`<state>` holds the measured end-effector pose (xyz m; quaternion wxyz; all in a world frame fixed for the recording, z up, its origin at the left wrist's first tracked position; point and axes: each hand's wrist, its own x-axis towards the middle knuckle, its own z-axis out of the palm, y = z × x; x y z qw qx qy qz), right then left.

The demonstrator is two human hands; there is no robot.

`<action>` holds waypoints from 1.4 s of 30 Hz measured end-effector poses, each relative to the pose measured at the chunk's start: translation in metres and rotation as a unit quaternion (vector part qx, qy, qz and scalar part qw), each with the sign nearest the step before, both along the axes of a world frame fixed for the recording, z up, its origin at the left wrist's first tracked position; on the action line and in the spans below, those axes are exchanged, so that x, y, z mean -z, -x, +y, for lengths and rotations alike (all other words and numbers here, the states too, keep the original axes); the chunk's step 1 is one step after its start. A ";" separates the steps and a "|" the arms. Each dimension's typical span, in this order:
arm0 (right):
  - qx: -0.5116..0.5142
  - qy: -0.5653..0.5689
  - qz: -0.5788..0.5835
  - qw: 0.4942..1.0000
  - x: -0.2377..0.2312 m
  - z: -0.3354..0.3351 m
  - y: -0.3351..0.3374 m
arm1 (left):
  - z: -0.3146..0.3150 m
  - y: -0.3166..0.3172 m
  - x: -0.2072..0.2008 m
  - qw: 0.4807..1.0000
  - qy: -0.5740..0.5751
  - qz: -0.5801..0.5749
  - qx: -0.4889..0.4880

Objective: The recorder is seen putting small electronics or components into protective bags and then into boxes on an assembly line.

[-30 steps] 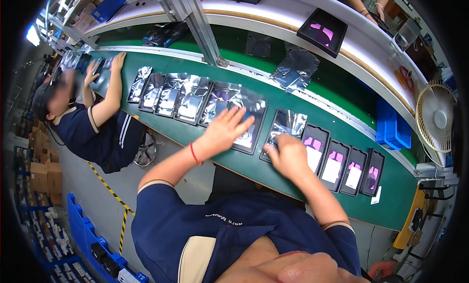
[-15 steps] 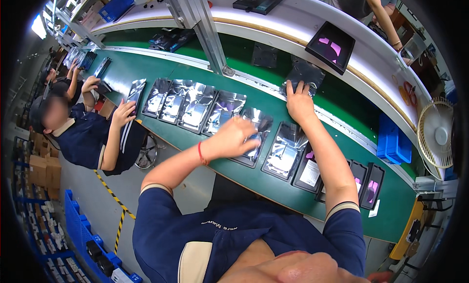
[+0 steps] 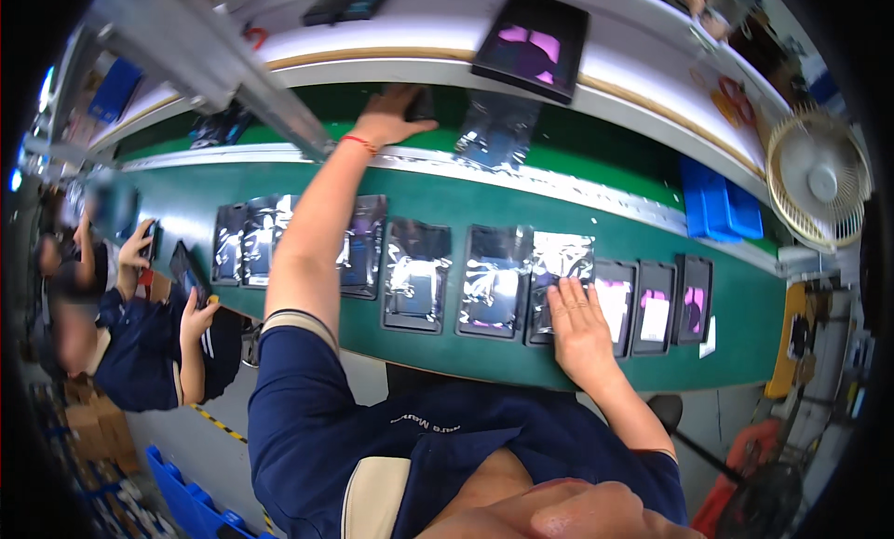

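Note:
My left hand (image 3: 389,123) reaches far over to the green belt under the shelf. Its thumb is stretched out, and it rests on a dark plastic sheet or bag (image 3: 422,104); the other fingertips are partly hidden. My right hand (image 3: 581,327) lies flat, fingers extended, on a shiny clear bag (image 3: 562,252) over a black tray. To its left are two black trays with shiny film, the nearer one (image 3: 492,283) and another (image 3: 416,278). On its right, uncovered black trays hold white cards and pink pieces, such as the tray (image 3: 655,306).
Another shiny bag (image 3: 498,131) lies on the belt. A black tray with pink pieces (image 3: 532,46) sits on the white shelf (image 3: 419,32). Blue bins (image 3: 717,204) and a fan (image 3: 819,174) stand at right. A metal post (image 3: 219,69) rises at left, near a seated co-worker (image 3: 140,343).
My right hand has come from the belt down to a tray, which a clear bag now covers. My left hand has moved from above the trays to the belt. The view has shifted.

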<state>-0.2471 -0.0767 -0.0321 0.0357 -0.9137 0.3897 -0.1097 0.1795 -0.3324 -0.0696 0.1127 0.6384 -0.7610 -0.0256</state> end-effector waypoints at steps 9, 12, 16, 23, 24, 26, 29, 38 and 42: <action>0.022 -0.054 -0.007 0.998 0.010 0.025 -0.015 | 0.001 0.006 -0.020 0.997 0.023 -0.062 0.034; 0.035 -0.017 -0.020 0.999 0.026 0.026 -0.024 | -0.001 0.007 -0.035 0.993 -0.015 -0.109 0.035; 0.040 0.004 -0.066 0.997 0.040 0.026 -0.041 | -0.009 0.000 -0.023 0.983 0.008 -0.165 0.085; 0.037 -0.004 -0.113 0.993 0.043 0.025 -0.049 | -0.002 0.008 -0.022 0.984 0.051 -0.154 0.074; 0.038 -0.005 -0.114 0.993 0.043 0.025 -0.049 | 0.004 0.009 -0.022 0.984 0.061 -0.141 0.084; 0.040 -0.004 -0.122 0.992 0.043 0.025 -0.050 | 0.015 0.009 -0.027 0.984 0.084 -0.121 0.104; 0.044 -0.006 -0.129 0.991 0.041 0.027 -0.050 | 0.013 0.006 -0.016 0.976 0.145 -0.112 0.122; 0.030 -0.028 -0.141 0.989 0.031 0.026 -0.049 | 0.007 0.017 -0.006 0.962 0.241 -0.078 -0.101; 0.039 -0.023 -0.226 0.973 0.024 0.023 -0.043 | 0.053 0.091 -0.059 0.908 0.332 0.216 -0.138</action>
